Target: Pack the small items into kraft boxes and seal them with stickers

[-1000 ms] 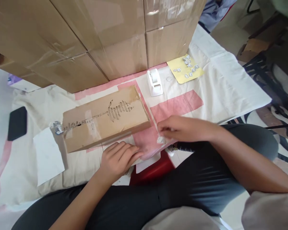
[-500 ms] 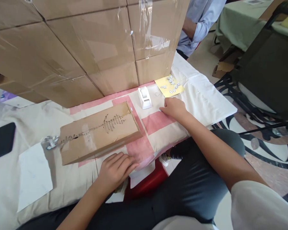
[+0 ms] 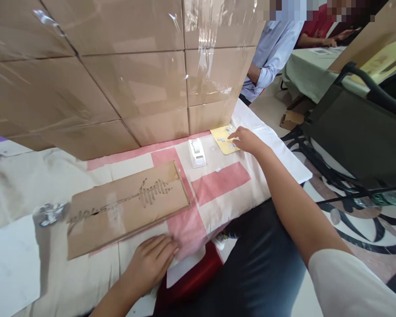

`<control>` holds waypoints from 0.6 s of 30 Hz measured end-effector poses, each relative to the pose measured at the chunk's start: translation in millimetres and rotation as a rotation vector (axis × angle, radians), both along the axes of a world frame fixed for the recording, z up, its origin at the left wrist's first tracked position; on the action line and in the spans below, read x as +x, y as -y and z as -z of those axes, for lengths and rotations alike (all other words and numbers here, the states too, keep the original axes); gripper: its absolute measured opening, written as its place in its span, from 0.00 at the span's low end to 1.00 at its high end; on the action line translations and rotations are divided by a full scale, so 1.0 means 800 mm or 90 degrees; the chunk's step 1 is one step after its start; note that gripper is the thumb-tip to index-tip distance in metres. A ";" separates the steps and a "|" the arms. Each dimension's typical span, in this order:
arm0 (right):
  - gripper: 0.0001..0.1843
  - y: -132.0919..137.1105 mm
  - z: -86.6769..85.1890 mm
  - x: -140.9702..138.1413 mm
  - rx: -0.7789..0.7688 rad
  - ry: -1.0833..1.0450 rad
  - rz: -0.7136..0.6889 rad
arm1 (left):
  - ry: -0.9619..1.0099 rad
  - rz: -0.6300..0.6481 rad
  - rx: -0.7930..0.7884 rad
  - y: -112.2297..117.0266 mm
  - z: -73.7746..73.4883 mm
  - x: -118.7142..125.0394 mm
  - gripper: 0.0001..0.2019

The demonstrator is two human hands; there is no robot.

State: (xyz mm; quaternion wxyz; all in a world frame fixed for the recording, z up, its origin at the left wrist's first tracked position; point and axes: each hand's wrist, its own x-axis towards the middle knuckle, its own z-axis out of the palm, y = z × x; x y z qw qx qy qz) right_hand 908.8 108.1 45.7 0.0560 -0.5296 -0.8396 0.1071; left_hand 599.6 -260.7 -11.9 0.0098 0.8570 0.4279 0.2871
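My right hand (image 3: 247, 140) reaches over a yellow sheet of paper (image 3: 222, 144) that holds several small white-and-grey pieces (image 3: 230, 129). Its fingers point down at the paper, somewhat apart, and I make out nothing held. One similar small piece (image 3: 218, 169) lies alone on the cloth, nearer to me. Left of the sheet stands a white tape dispenser (image 3: 198, 154). My left hand (image 3: 152, 259) rests at the table's near edge, fingers laid out on the cloth and holding nothing visible. Just beyond it lies a flat cardboard box (image 3: 125, 207) with dark marker scribbles.
Large taped cardboard boxes (image 3: 145, 92) wall off the table's back. To the left are a silvery crumpled bundle (image 3: 51, 214) and a white sheet (image 3: 13, 264). A dark chair (image 3: 350, 127) stands at the right. A person in a light blue shirt (image 3: 277, 48) is behind the boxes.
My right hand has moved from the small piece on the cloth to the yellow paper, leaving that piece behind. My left hand stays at the table edge. The view has shifted.
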 end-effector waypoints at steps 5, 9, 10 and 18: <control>0.19 0.002 0.027 0.012 -0.059 0.006 -0.057 | 0.011 0.016 -0.008 -0.004 0.001 0.006 0.11; 0.18 0.004 0.025 0.017 -0.093 -0.029 -0.075 | 0.033 0.010 -0.021 -0.005 0.004 0.007 0.12; 0.18 0.005 0.024 0.017 -0.100 -0.031 -0.075 | 0.035 0.006 -0.025 -0.005 0.005 0.006 0.12; 0.17 0.003 0.024 0.011 -0.152 -0.024 -0.061 | 0.024 0.024 -0.024 -0.003 0.008 0.004 0.11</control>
